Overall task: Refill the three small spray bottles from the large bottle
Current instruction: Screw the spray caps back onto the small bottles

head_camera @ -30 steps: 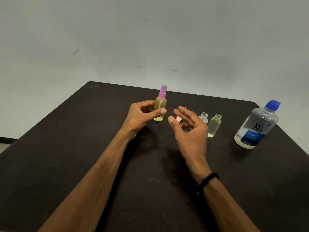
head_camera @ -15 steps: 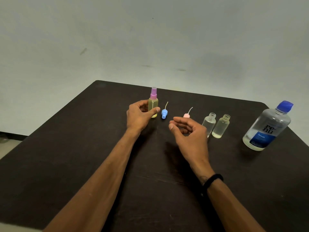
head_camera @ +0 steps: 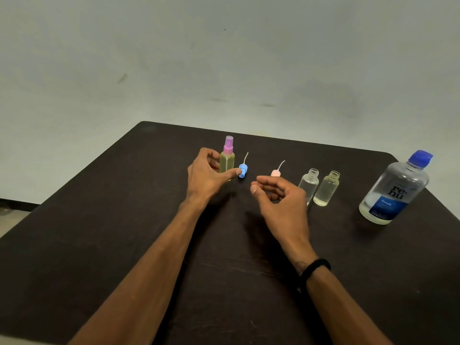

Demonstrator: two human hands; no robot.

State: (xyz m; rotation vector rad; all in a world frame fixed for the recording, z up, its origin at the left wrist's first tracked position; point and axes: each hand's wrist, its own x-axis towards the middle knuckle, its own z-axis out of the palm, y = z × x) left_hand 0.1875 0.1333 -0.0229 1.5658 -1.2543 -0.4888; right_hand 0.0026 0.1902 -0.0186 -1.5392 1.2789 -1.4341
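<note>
Holding pink-top bottle [head_camera: 227,162] with left hand [head_camera: 207,174]; right hand [head_camera: 280,199] loose, empty. Keep bottle upright, twist top [head_camera: 228,145] off.

Head camera, one view: sitting on my head, looking forward and down across the desk [head_camera: 124,245], near my forearms.

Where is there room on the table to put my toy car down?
Bare tabletop lies left of the left hand, and more between the open small bottles and the large bottle. It is crowded from the purple-capped spray bottle past the blue and pink pump tops.
</note>
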